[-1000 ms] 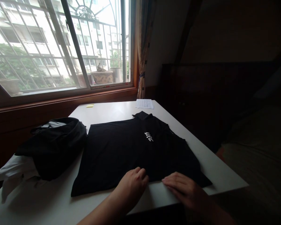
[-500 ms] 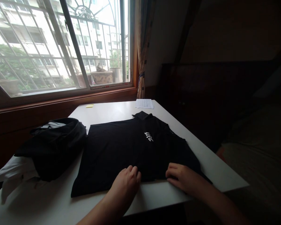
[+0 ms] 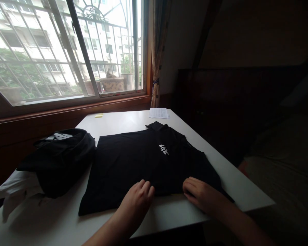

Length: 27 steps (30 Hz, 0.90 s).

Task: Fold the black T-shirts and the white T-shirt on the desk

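Note:
A black polo shirt (image 3: 128,164) with white lettering on its chest lies spread across the white table (image 3: 110,121), its collar towards the far side. My left hand (image 3: 140,196) is closed with curled fingers on the shirt's near edge. Farther right along that same edge, my right hand (image 3: 196,191) pinches the cloth between thumb and fingers. Both fingertips are partly hidden by the hands themselves. The near edge between the hands is slightly lifted, and a thin yellowish strip shows under it beside my right hand.
A heap of black clothing (image 3: 64,160) with white cloth (image 3: 20,184) under it sits at the table's left. Printed papers (image 3: 159,113) and a yellow sticky note (image 3: 99,115) lie at the far end. Beyond stand a barred window (image 3: 92,51) and a curtain (image 3: 157,58).
Both hands stay at the shirt's near edge, which has risen slightly between them. My right hand's fingers have closed a little more. Otherwise the scene looks the same.

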Each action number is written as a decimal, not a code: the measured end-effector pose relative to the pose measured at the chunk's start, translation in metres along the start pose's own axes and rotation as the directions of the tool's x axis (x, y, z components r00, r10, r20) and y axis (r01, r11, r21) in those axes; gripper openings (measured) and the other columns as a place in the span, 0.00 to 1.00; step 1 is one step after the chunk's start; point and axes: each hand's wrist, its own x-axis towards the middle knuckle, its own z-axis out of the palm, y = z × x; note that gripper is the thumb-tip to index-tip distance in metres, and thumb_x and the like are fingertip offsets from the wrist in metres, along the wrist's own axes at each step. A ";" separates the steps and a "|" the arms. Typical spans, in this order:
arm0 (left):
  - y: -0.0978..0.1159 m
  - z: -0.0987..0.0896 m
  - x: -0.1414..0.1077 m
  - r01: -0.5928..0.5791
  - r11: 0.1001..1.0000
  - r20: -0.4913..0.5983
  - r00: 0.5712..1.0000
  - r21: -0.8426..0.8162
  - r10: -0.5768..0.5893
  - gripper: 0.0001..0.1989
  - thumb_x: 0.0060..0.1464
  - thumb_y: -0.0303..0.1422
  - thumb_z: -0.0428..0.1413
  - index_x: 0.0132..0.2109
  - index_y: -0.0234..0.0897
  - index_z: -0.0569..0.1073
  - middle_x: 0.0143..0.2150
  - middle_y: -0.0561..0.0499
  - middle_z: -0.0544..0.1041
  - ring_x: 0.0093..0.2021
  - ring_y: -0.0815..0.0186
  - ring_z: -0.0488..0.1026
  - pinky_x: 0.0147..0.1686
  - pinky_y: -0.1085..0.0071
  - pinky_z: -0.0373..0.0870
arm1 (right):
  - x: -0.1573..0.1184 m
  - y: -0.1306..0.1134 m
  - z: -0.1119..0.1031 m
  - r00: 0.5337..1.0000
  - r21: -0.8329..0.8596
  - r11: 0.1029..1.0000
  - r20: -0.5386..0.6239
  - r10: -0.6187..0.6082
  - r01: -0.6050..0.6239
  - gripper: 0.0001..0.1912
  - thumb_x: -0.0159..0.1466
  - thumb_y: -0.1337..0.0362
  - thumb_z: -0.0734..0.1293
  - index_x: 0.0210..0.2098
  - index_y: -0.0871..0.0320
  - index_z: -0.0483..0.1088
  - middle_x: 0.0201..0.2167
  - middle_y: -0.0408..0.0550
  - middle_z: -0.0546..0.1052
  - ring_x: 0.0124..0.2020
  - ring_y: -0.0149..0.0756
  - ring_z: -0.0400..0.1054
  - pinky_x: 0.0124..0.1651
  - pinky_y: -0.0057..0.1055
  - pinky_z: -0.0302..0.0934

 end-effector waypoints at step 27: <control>-0.032 0.014 -0.016 -0.152 0.976 -0.332 0.923 0.157 0.197 0.02 0.64 0.27 0.55 0.41 0.38 0.71 0.38 0.49 0.69 0.38 0.61 0.66 0.37 0.63 0.64 | -0.019 0.009 0.014 0.941 -0.192 0.956 -0.213 -0.263 0.224 0.22 0.62 0.84 0.55 0.43 0.58 0.72 0.39 0.50 0.73 0.42 0.38 0.67 0.46 0.35 0.68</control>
